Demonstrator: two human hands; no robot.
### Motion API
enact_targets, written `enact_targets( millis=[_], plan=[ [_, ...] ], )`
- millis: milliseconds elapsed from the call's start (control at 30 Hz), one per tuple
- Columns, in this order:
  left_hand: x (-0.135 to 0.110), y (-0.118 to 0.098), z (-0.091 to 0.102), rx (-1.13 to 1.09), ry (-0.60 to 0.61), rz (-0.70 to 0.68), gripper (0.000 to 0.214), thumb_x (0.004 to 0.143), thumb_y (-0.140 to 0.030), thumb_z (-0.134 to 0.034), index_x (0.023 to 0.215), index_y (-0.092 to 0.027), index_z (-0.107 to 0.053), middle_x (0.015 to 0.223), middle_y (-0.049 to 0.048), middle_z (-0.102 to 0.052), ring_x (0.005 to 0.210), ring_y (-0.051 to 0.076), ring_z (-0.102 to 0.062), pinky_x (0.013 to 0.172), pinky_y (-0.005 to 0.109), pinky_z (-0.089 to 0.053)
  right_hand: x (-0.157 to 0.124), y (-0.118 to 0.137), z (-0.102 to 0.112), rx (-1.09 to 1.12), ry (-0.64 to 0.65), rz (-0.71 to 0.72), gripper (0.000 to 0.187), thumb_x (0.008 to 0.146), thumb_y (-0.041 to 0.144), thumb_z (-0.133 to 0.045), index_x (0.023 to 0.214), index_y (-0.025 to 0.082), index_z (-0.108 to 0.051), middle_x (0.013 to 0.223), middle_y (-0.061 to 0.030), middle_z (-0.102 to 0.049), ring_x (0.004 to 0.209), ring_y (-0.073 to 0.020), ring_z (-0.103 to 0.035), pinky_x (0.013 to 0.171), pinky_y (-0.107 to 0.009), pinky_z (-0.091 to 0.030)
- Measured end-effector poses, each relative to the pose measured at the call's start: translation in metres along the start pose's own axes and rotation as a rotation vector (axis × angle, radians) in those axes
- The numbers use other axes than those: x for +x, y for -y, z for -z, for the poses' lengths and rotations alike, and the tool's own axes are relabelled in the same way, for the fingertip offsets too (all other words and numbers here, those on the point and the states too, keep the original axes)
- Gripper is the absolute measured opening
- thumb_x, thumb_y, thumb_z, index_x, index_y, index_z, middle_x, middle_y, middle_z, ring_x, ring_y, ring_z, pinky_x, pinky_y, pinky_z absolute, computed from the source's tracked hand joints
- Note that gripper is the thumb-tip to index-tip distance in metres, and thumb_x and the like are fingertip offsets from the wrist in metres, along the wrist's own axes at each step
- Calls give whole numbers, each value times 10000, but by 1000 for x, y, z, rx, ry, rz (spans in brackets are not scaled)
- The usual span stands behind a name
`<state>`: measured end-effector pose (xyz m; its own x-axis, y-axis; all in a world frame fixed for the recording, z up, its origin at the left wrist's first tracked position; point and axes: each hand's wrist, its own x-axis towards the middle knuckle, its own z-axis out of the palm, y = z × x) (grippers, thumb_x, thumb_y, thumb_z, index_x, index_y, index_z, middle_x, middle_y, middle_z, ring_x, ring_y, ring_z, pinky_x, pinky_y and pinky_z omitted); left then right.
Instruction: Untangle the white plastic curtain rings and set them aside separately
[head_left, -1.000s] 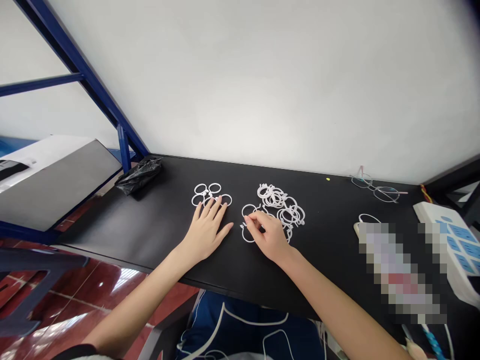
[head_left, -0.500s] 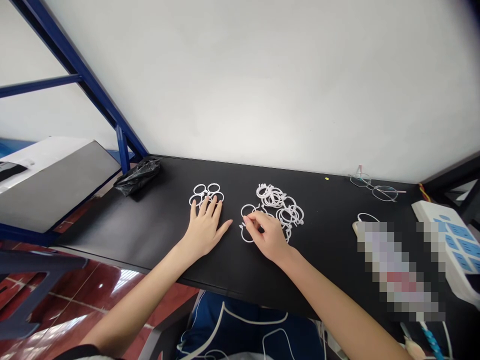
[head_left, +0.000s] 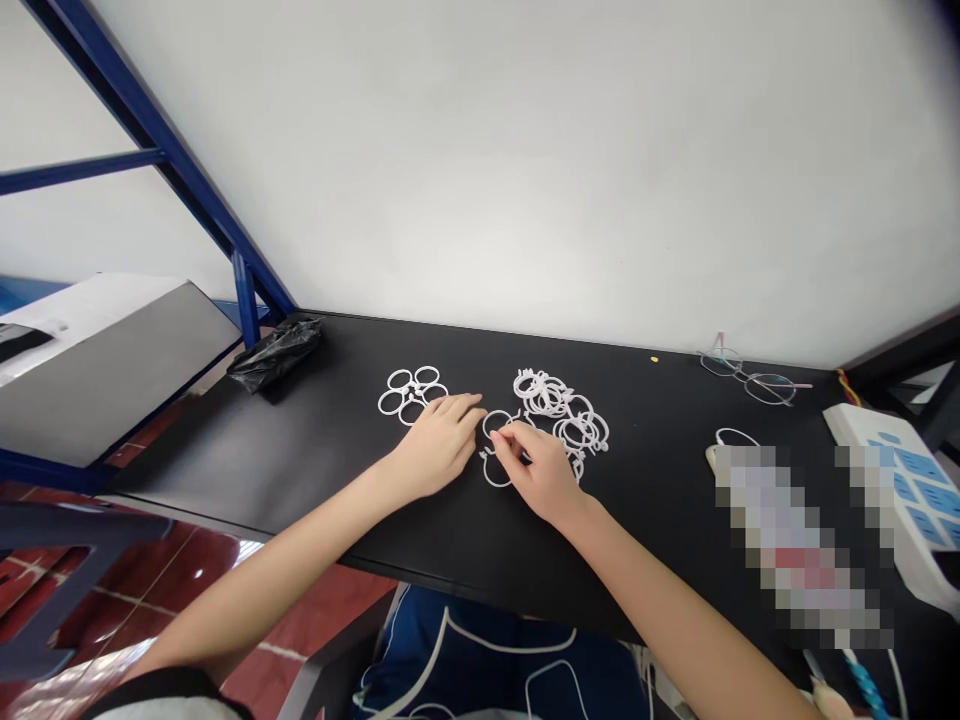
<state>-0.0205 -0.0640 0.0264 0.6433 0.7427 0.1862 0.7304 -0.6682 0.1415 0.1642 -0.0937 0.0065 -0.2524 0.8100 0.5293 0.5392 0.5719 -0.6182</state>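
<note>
My left hand (head_left: 441, 445) is open over the black table (head_left: 322, 440), palm down, its fingers stretched to the right beside a white ring (head_left: 486, 424). Thumb and forefinger of my right hand (head_left: 538, 470) are pinched together at the small tabs of the loose white rings. Whatever sits between those fingertips is too small to make out. A second white ring (head_left: 491, 478) lies partly under the right hand. Left of my hands, several white rings (head_left: 391, 402) form a flower-like cluster. Beyond the right hand lies a heap of white rings (head_left: 551, 395), part of it hidden.
A black plastic bag (head_left: 276, 355) lies at the far left of the table. Eyeglasses (head_left: 769, 388), a blurred-out phone-like object (head_left: 795, 540) and a white power strip (head_left: 911, 490) are on the right. A pale wall (head_left: 525, 180) rises behind the table.
My left hand has come off the flower-like ring cluster and moved right, towards my right hand, uncovering most of the cluster. The right hand keeps its pinch in nearly the same place.
</note>
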Motion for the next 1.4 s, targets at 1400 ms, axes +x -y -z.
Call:
enact_targets(
  millis=[1400],
  plan=[
    [17,-5,-35,-792,-330,-226,280,1024,-328,-321,826,-176,-448,705,0,-474,595,105,-443,570,244,-389,-5,13,4,171,-352,40,337,930,114,-541,1244,237,-555,963,-47,-712,794,-167,-719,673,-298,-632]
  ],
)
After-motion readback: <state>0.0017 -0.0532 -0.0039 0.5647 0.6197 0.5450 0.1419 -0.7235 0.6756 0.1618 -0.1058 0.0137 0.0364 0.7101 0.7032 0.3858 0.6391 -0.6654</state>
